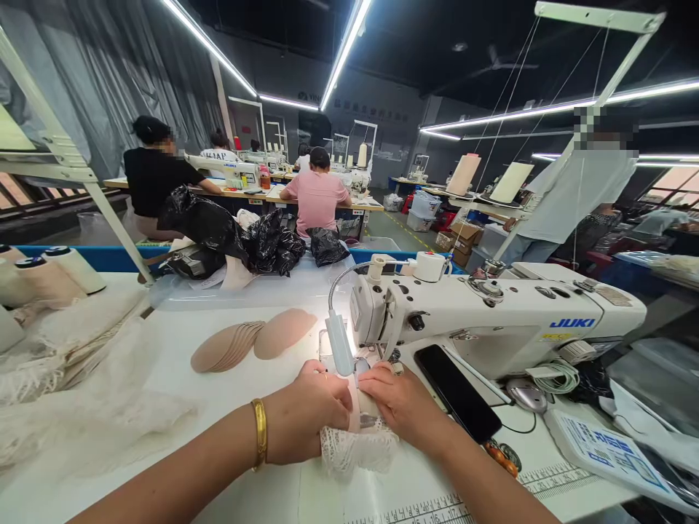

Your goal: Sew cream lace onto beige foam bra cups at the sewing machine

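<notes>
My left hand [309, 413], with a gold bracelet at the wrist, has its fingers curled over a piece of cream lace fabric [357, 450] in front of the sewing machine [491, 306]. On the fabric's other side, my right hand [403, 404] presses and grips it with fingers close together near the needle area. A small gooseneck lamp [340, 343] lights this spot and partly hides the needle and presser foot. Beyond my left hand lie beige oval pads, a fanned stack [226, 348] and another group [284, 333].
A black phone [457, 393] lies by the machine bed, right of my right hand. White lace [98, 393] and thread cones [60, 271] cover the left side. Black plastic bags [234, 236] sit at the back edge. Several people work or stand beyond.
</notes>
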The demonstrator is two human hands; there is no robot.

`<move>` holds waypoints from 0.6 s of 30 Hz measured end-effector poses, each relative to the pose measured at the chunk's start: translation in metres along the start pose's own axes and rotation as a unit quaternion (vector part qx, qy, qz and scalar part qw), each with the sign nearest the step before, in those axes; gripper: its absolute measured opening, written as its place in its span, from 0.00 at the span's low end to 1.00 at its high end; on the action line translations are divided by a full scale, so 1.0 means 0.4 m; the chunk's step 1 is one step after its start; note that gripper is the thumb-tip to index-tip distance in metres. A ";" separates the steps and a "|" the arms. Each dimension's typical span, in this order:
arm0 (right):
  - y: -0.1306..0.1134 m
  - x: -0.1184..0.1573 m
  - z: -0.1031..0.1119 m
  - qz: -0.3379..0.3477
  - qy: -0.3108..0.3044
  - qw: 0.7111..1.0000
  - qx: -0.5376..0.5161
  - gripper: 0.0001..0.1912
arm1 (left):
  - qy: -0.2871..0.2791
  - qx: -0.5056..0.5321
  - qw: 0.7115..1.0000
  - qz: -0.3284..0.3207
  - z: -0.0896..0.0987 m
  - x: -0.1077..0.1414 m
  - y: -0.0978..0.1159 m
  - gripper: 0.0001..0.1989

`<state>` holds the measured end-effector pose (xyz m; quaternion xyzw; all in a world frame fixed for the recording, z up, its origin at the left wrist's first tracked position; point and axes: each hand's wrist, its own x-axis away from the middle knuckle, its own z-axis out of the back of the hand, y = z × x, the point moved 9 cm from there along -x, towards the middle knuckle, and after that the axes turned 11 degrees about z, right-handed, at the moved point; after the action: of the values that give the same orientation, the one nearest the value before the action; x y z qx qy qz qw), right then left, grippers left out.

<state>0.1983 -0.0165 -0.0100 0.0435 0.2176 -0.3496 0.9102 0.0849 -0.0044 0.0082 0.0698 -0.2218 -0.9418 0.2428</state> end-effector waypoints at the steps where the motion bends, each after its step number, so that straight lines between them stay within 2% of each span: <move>1: 0.005 0.002 -0.001 -0.009 0.002 1.000 -0.006 0.21 | 0.004 0.009 1.000 -0.004 0.001 0.000 0.000 0.06; 9: 0.014 0.013 -0.008 -0.023 0.000 1.000 -0.018 0.20 | 0.021 0.054 0.998 -0.021 0.003 0.001 0.005 0.13; 14: 0.011 0.013 -0.005 -0.024 -0.008 1.000 -0.013 0.19 | 0.029 0.035 0.998 -0.033 0.003 0.000 0.009 0.08; 18: 0.007 0.012 0.002 -0.017 0.001 1.000 -0.023 0.20 | 0.041 0.043 0.998 -0.037 0.005 0.004 0.006 0.09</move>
<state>0.2034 -0.0176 -0.0117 0.0186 0.2271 -0.3602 0.9046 0.0842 -0.0062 0.0113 0.1264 -0.2492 -0.9362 0.2133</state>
